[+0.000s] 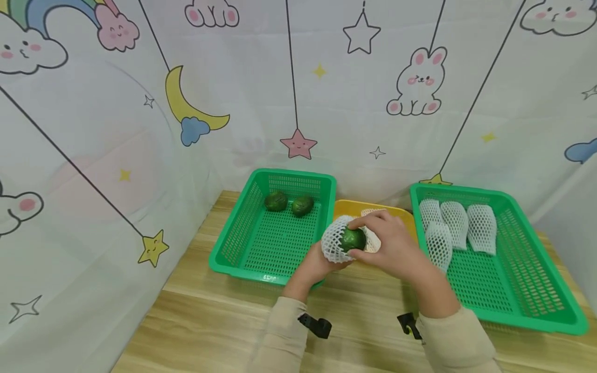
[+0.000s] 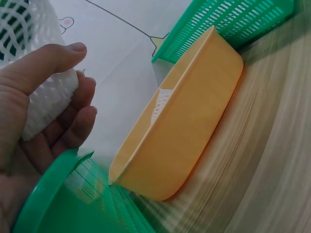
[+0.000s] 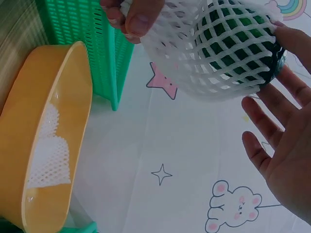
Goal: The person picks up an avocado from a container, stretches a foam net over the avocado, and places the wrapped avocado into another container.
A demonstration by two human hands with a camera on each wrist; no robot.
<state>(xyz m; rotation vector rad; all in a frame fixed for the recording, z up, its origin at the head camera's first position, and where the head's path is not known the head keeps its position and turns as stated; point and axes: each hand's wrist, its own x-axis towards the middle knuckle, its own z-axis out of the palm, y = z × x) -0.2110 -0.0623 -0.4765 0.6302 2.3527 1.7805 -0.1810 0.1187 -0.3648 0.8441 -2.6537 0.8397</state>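
Observation:
A dark green avocado (image 1: 354, 240) sits most of the way inside a white foam net sleeve (image 1: 333, 242), its bare end facing right. My left hand (image 1: 318, 261) grips the sleeve from below and the left; in the left wrist view the thumb (image 2: 53, 60) presses along the net. With thumb and forefinger my right hand (image 1: 396, 246) pinches the avocado's uncovered end. The right wrist view shows its other fingers (image 3: 265, 116) spread beside the sleeve, with the green skin showing through the mesh. Both hands are raised in front of the yellow basin (image 1: 402, 214).
At left, a green basket (image 1: 261, 272) contains two bare avocados (image 1: 289, 203). The right green basket (image 1: 536, 324) has several white net-sleeved pieces (image 1: 482, 228). More foam sleeves (image 3: 48, 162) lie in the yellow basin between them. A printed curtain (image 1: 261, 93) hangs behind the wooden table (image 1: 205, 316).

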